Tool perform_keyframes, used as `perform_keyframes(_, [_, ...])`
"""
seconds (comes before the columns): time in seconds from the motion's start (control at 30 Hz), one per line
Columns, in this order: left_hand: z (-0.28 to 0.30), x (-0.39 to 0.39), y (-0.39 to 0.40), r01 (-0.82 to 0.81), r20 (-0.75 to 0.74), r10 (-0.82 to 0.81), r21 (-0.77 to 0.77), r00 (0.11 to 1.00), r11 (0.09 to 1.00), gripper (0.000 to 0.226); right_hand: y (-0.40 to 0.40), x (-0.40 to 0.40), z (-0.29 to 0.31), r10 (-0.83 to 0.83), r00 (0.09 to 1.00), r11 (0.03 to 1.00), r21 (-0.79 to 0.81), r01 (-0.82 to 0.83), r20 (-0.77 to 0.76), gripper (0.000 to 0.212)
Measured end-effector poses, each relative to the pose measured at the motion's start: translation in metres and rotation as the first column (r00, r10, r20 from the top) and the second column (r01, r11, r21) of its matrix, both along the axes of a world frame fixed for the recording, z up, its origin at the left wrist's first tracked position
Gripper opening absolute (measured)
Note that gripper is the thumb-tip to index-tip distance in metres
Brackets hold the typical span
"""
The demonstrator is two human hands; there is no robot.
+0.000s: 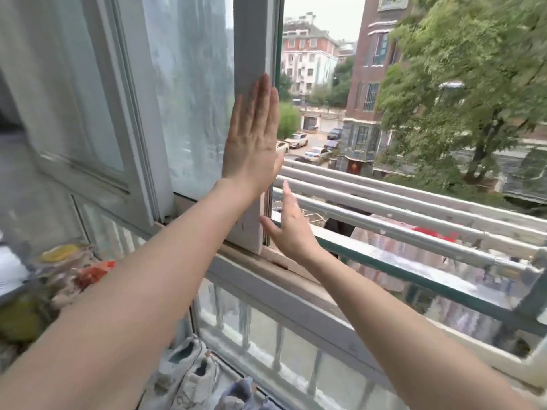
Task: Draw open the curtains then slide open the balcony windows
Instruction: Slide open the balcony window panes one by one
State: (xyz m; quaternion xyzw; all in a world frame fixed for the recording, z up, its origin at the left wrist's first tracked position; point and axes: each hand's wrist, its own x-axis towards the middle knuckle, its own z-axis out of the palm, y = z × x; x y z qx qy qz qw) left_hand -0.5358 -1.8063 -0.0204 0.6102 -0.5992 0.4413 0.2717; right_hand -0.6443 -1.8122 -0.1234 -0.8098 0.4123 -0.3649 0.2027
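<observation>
The sliding window sash (251,39) has a pale frame and cloudy glass (195,93). It stands left of centre, and the opening to its right shows the street. My left hand (251,137) lies flat against the sash's right upright, fingers straight and together, pointing up. My right hand (291,226) is lower, fingers spread, its palm against the same upright's edge near the bottom track (296,276). Neither hand grips anything. No curtain is visible across the opening.
Outside, grey horizontal rails (414,208) and a green bar (414,270) run across the opening. A second window frame (118,113) stands at the left. Bags and packets (68,267) lie on a ledge at lower left; cloth items (192,374) hang below.
</observation>
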Motion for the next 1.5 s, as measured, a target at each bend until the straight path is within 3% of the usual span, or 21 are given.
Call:
perform_keyframes(0.07, [-0.001,-0.01,-0.001,-0.062,-0.057,0.06,-0.043,0.997,0.997,0.086,-0.01,0.005,0.006,0.056,0.998,0.997,-0.05,-0.054,0.042,0.087])
perform_keyframes(0.23, [-0.006,-0.018,-0.016,-0.164,-0.028,0.161,-0.144,0.987,0.976,0.086,-0.025,0.03,0.013,0.159,0.969,0.982,-0.131,-0.135,0.191,0.093])
perform_keyframes(0.37, [-0.004,-0.018,-0.03,-0.056,-0.004,0.057,-0.275,0.998,0.96,0.064,-0.035,0.04,0.004,0.201,0.945,0.971,-0.181,-0.157,0.258,0.082])
perform_keyframes(0.5, [-0.002,-0.012,-0.041,0.052,-0.007,-0.059,-0.362,0.998,0.931,0.056,-0.049,0.045,-0.001,0.243,0.922,0.959,-0.217,-0.182,0.301,0.08])
perform_keyframes(0.67, [0.001,-0.012,-0.043,0.074,0.021,-0.071,-0.355,0.997,0.932,0.057,-0.052,0.048,-0.003,0.269,0.907,0.952,-0.233,-0.199,0.323,0.07])
perform_keyframes(1.0, [0.001,-0.007,-0.043,0.069,0.048,-0.056,-0.325,0.997,0.943,0.065,-0.056,0.049,-0.011,0.285,0.868,0.95,-0.237,-0.202,0.406,0.073])
perform_keyframes(1.03, [0.004,-0.004,-0.044,0.041,0.061,-0.022,-0.334,0.998,0.942,0.065,-0.06,0.056,-0.009,0.299,0.855,0.944,-0.26,-0.201,0.423,0.072])
perform_keyframes(1.13, [0.005,0.015,-0.047,-0.074,0.099,0.107,-0.288,0.989,0.955,0.064,-0.065,0.082,-0.003,0.275,0.787,0.957,-0.075,-0.282,0.552,0.07])
perform_keyframes(1.23, [0.003,0.051,-0.054,-0.268,0.124,0.3,-0.222,0.946,0.937,0.068,-0.07,0.115,-0.002,0.302,0.786,0.948,-0.079,-0.309,0.54,0.061])
perform_keyframes(1.3, [0.002,0.077,-0.064,-0.392,0.165,0.424,-0.195,0.89,0.899,0.073,-0.078,0.138,0.001,0.321,0.792,0.94,-0.074,-0.332,0.519,0.061])
perform_keyframes(1.37, [0.004,0.103,-0.07,-0.471,0.189,0.506,-0.202,0.842,0.859,0.078,-0.088,0.161,0.003,0.314,0.861,0.949,-0.1,-0.299,0.401,0.068])
perform_keyframes(1.43, [0.004,0.119,-0.074,-0.518,0.18,0.548,-0.189,0.817,0.834,0.08,-0.095,0.176,0.003,0.29,0.913,0.955,-0.147,-0.257,0.287,0.075])
perform_keyframes(1.5, [0.002,0.131,-0.081,-0.55,0.166,0.575,-0.173,0.801,0.817,0.079,-0.101,0.191,0.003,0.321,0.906,0.947,-0.115,-0.301,0.275,0.088])
